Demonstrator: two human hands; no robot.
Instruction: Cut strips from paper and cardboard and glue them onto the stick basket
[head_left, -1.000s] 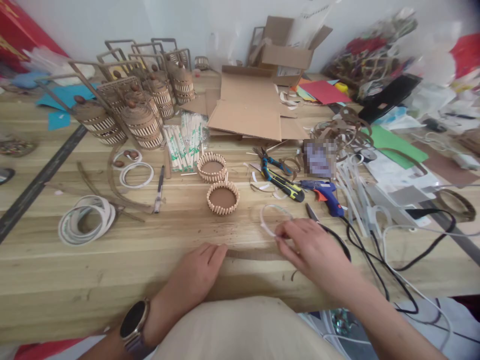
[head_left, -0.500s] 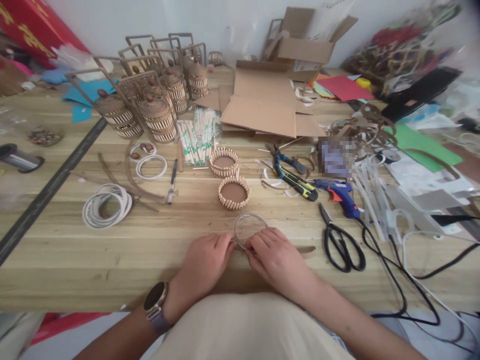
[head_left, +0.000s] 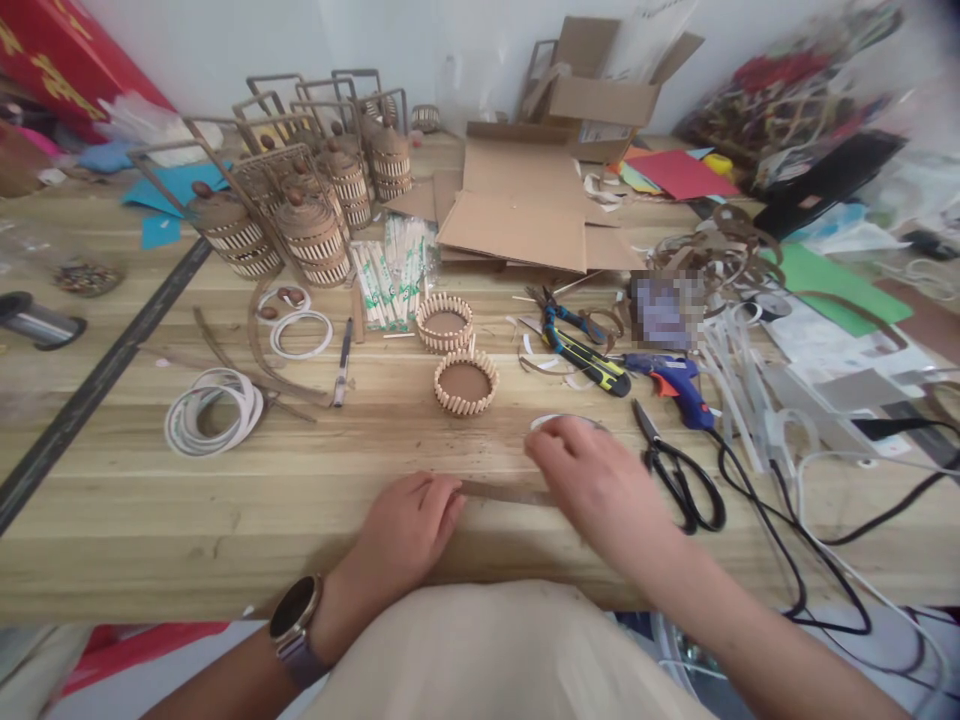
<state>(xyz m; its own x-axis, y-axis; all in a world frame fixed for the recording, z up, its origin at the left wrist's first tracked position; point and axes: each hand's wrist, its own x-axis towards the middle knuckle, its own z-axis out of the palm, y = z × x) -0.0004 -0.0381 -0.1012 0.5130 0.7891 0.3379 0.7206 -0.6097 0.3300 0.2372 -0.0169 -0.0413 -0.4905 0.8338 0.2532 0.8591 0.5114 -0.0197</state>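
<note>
The left hand (head_left: 416, 520) pinches one end of a thin, flat, brown strip (head_left: 506, 493) close to the wooden table (head_left: 300, 520). The strip goes across to the right hand (head_left: 600, 475). That hand is curled over beside a thin, round, whitish ring (head_left: 541, 421), but I can't tell if its fingers hold it. Farther back sits a round, brown-bottomed cup with pale wooden sticks (head_left: 466, 407). Black-handled metal scissors (head_left: 649, 428) lie near the right hand.

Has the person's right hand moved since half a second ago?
Yes, rightward: the right hand is now nearer the black-handled scissors.
</note>
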